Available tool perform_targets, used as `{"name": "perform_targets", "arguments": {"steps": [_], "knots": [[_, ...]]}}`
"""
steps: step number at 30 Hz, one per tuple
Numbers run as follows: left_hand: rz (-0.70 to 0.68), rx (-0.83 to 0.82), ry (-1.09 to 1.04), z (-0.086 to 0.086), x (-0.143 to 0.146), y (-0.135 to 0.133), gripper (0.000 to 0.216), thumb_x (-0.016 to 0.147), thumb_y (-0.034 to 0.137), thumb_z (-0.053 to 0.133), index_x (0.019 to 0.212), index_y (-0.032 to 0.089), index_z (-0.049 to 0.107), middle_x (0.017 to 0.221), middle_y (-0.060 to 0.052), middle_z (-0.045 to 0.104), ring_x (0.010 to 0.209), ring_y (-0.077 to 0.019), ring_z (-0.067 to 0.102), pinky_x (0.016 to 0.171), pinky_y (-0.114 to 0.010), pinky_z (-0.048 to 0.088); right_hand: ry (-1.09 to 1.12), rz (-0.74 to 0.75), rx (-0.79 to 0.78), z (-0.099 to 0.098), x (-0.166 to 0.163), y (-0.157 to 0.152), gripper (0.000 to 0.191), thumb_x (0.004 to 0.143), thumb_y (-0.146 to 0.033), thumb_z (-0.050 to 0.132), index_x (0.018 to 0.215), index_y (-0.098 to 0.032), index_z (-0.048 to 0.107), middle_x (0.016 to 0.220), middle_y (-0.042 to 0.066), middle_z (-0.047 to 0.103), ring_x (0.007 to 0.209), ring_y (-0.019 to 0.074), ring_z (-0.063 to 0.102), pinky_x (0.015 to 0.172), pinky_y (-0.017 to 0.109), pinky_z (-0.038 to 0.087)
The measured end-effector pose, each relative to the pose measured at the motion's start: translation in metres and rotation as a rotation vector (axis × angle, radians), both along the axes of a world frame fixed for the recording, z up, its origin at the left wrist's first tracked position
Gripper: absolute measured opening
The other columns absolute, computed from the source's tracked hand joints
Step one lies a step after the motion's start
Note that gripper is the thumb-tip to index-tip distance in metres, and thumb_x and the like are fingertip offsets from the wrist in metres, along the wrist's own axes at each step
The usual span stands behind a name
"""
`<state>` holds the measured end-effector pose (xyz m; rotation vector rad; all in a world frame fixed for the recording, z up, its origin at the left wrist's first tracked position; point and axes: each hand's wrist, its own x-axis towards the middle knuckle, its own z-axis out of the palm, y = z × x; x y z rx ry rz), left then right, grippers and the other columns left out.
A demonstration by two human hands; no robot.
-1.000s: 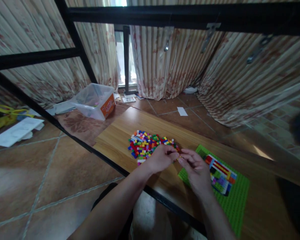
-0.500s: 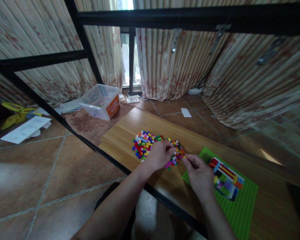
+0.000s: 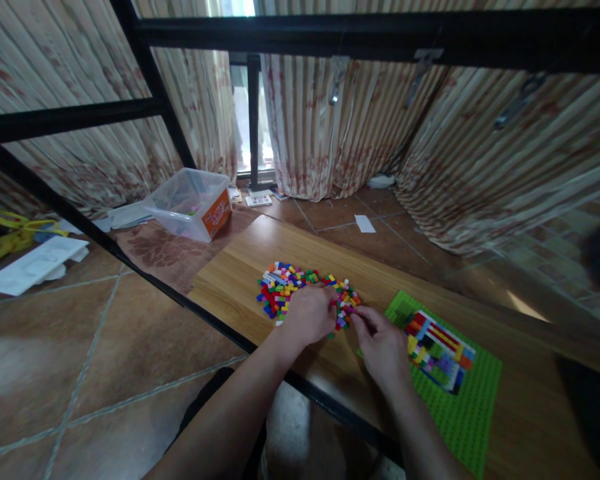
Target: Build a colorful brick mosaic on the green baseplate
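A loose heap of small multicoloured building bricks (image 3: 279,293) lies on the wooden table (image 3: 240,260). My left hand (image 3: 310,313) is over the heap's near side, its fingers curled down among the bricks and partly hidden. At the right edge of the heap, my right hand (image 3: 386,347) has thumb and forefinger pinched together beside magenta bricks; what is between the tips is too small to tell. A green studded baseplate (image 3: 473,420) lies right of that hand, bearing a flat brick pattern (image 3: 443,350) of red, yellow, white, blue and other colours.
A black metal frame (image 3: 305,33) crosses in front of me, with a bar along the table's near edge. On the floor beyond stand a clear plastic bin (image 3: 180,203) with an orange label and a white paper (image 3: 365,223). A dark object (image 3: 587,407) is at right.
My head view has shifted slightly, so the scene sits further left. My left fingers have curled lower into the heap, and my right fingertips stay at its right edge.
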<state>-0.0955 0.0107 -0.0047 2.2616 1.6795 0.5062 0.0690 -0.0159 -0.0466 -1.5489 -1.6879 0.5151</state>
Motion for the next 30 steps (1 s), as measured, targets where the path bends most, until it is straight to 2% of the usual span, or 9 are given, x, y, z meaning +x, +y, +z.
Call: {"name": "perform_targets", "arguments": {"steps": [5, 9, 11, 16, 19, 23, 30], "knots": [[0.059, -0.04, -0.171, 0.004, -0.014, 0.012, 0.027, 0.08, 0.014, 0.052, 0.093, 0.021, 0.074, 0.087, -0.004, 0.075, 0.082, -0.0194, 0.069, 0.077, -0.028, 0.052, 0.022, 0.004, 0.069, 0.007, -0.002, -0.003, 0.027, 0.091, -0.04, 0.052, 0.09, -0.021, 0.072, 0.092, 0.007, 0.075, 0.081, 0.0217, 0.069, 0.074, 0.034, 0.051], [0.273, 0.005, -0.131, 0.001, -0.034, 0.031, 0.029, 0.084, 0.013, 0.049, 0.094, 0.02, 0.075, 0.093, -0.006, 0.075, 0.089, -0.0212, 0.069, 0.082, -0.03, 0.052, 0.045, 0.009, 0.103, 0.01, 0.0, -0.006, 0.024, 0.092, -0.036, 0.051, 0.09, -0.022, 0.071, 0.092, 0.007, 0.073, 0.083, 0.0209, 0.068, 0.073, 0.033, 0.051], [0.338, 0.034, -0.092, -0.004, -0.041, 0.04, 0.031, 0.086, 0.013, 0.048, 0.101, 0.02, 0.074, 0.102, -0.009, 0.074, 0.094, -0.0228, 0.069, 0.085, -0.032, 0.052, 0.049, 0.016, 0.107, 0.01, 0.002, -0.006, 0.023, 0.093, -0.034, 0.051, 0.09, -0.022, 0.071, 0.092, 0.006, 0.073, 0.083, 0.0205, 0.067, 0.073, 0.032, 0.05], [0.235, 0.117, 0.013, -0.012, -0.039, 0.052, 0.045, 0.082, 0.006, 0.046, 0.118, 0.019, 0.069, 0.113, -0.011, 0.072, 0.108, -0.0249, 0.064, 0.097, -0.035, 0.048, 0.061, 0.02, 0.126, 0.013, 0.004, -0.007, 0.02, 0.092, -0.03, 0.053, 0.09, -0.022, 0.071, 0.089, 0.005, 0.072, 0.08, 0.0195, 0.067, 0.072, 0.031, 0.05], [0.196, 0.101, 0.067, -0.01, -0.032, 0.053, 0.044, 0.083, 0.008, 0.044, 0.116, 0.02, 0.071, 0.106, -0.01, 0.075, 0.103, -0.0264, 0.066, 0.097, -0.038, 0.048, 0.068, 0.029, 0.143, 0.017, 0.004, -0.01, 0.018, 0.092, -0.025, 0.053, 0.088, -0.021, 0.07, 0.087, 0.005, 0.072, 0.079, 0.0185, 0.066, 0.072, 0.03, 0.05], [0.22, 0.073, 0.113, -0.008, -0.029, 0.054, 0.041, 0.082, 0.012, 0.047, 0.111, 0.024, 0.074, 0.098, -0.008, 0.076, 0.099, -0.0278, 0.067, 0.092, -0.038, 0.049, 0.063, 0.072, 0.123, 0.02, 0.004, -0.014, 0.019, 0.092, -0.02, 0.05, 0.089, -0.022, 0.069, 0.089, 0.005, 0.071, 0.084, 0.0178, 0.067, 0.077, 0.029, 0.051], [0.21, 0.081, 0.183, -0.007, -0.029, 0.054, 0.037, 0.085, 0.018, 0.046, 0.11, 0.02, 0.073, 0.102, -0.011, 0.075, 0.1, -0.0303, 0.065, 0.089, -0.04, 0.05, 0.062, 0.085, 0.104, 0.022, 0.009, -0.017, 0.021, 0.092, -0.019, 0.049, 0.088, -0.023, 0.069, 0.089, 0.005, 0.071, 0.086, 0.0183, 0.067, 0.079, 0.03, 0.051]]}}
